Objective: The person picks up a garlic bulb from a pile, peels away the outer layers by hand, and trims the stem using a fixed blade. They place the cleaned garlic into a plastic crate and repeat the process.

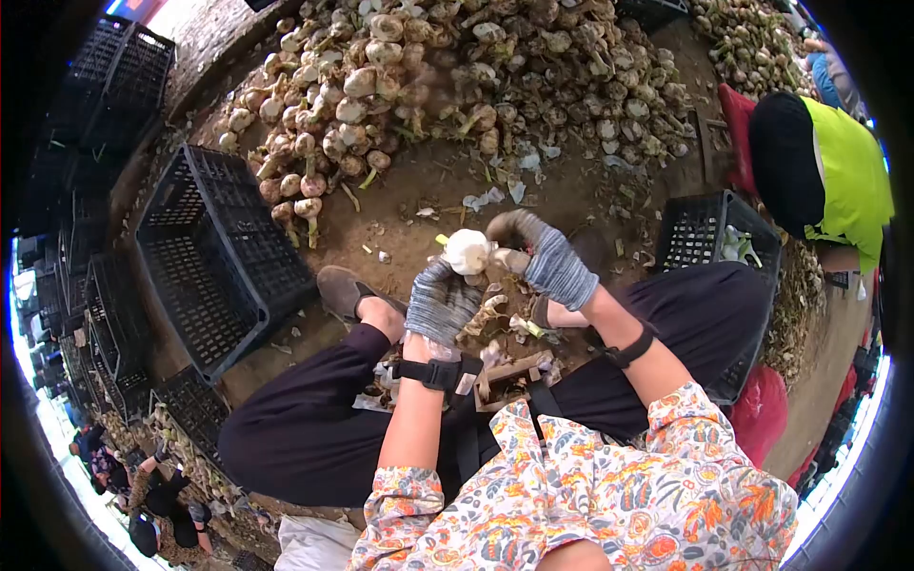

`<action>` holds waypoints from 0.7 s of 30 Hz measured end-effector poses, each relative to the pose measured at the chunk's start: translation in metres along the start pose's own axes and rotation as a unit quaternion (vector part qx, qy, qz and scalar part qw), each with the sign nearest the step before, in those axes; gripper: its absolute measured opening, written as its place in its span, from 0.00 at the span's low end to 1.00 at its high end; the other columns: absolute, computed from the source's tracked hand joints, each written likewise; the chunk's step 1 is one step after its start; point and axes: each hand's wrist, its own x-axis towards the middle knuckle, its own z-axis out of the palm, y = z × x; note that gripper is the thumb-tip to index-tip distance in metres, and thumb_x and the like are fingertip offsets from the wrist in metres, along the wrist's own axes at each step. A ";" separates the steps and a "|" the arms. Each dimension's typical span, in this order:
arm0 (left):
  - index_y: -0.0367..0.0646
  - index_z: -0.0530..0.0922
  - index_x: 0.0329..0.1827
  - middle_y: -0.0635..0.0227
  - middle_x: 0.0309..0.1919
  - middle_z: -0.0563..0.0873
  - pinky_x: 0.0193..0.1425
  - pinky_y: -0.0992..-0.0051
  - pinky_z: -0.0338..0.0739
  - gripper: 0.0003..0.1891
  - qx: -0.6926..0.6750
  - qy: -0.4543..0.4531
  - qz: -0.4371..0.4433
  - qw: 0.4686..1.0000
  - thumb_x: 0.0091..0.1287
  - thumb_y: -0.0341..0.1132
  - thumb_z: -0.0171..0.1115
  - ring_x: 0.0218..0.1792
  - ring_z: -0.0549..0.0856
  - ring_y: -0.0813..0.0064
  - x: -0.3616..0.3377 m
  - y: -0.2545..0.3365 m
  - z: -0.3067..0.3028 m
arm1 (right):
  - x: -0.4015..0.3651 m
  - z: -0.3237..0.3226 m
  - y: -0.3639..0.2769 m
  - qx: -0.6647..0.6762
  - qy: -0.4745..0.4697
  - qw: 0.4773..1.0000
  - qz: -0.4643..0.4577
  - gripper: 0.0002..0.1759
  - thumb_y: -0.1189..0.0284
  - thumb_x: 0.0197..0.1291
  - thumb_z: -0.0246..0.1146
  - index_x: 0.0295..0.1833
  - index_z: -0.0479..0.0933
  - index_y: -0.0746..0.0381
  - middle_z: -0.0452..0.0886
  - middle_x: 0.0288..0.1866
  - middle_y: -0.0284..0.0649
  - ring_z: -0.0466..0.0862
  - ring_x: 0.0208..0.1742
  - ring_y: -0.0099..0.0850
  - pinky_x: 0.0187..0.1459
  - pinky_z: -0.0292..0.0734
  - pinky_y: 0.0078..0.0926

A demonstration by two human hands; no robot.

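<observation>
A peeled-looking white garlic bulb (467, 252) with a short pale green stem stub is held up in front of me, above the ground. My left hand (443, 303), in a grey knit glove, grips it from below and the left. From the right, my right hand (552, 257), gloved the same way, has its bent fingers and thumb against the bulb's side; its fingertips look soiled. Whether a small tool sits between them is hidden. Below my hands, between my legs, lie trimmed stalks and a small wooden box (509, 381).
A large heap of unclean garlic bulbs (381, 86) covers the ground ahead. One black plastic crate (224, 257) stands tilted at my left; another crate (700, 228) with scraps is by my right knee. A person in a yellow-green top (852, 176) sits at right.
</observation>
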 end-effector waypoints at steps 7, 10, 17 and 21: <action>0.37 0.74 0.46 0.60 0.37 0.82 0.36 0.76 0.81 0.11 0.009 0.070 -0.013 0.997 0.62 0.31 0.54 0.36 0.83 0.69 -0.007 -0.025 0.039 | -0.014 -0.017 0.001 0.477 -0.053 0.870 0.118 0.11 0.76 0.54 0.63 0.43 0.71 0.64 0.79 0.33 0.39 0.82 0.30 0.26 0.29 0.79 0.21; 0.32 0.72 0.47 0.57 0.38 0.80 0.36 0.75 0.80 0.13 0.054 0.166 0.093 0.980 0.61 0.29 0.50 0.34 0.81 0.69 0.003 -0.037 0.043 | -0.014 -0.021 -0.001 0.461 -0.031 0.867 0.187 0.12 0.77 0.55 0.61 0.45 0.71 0.66 0.79 0.33 0.41 0.81 0.30 0.26 0.27 0.77 0.19; 0.37 0.74 0.46 0.61 0.35 0.82 0.29 0.76 0.77 0.12 0.008 0.194 0.082 0.977 0.61 0.27 0.47 0.32 0.81 0.70 0.013 -0.007 -0.007 | -0.011 -0.050 -0.024 0.449 -0.032 0.880 0.153 0.14 0.71 0.56 0.59 0.46 0.74 0.66 0.78 0.38 0.43 0.79 0.34 0.25 0.32 0.76 0.20; 0.33 0.71 0.49 0.54 0.39 0.79 0.31 0.73 0.77 0.14 -0.073 0.126 -0.003 0.989 0.61 0.27 0.45 0.31 0.79 0.66 0.014 -0.014 0.010 | -0.008 -0.024 0.010 -0.369 0.052 0.928 -0.007 0.18 0.69 0.55 0.60 0.52 0.73 0.61 0.76 0.52 0.45 0.78 0.47 0.35 0.48 0.75 0.28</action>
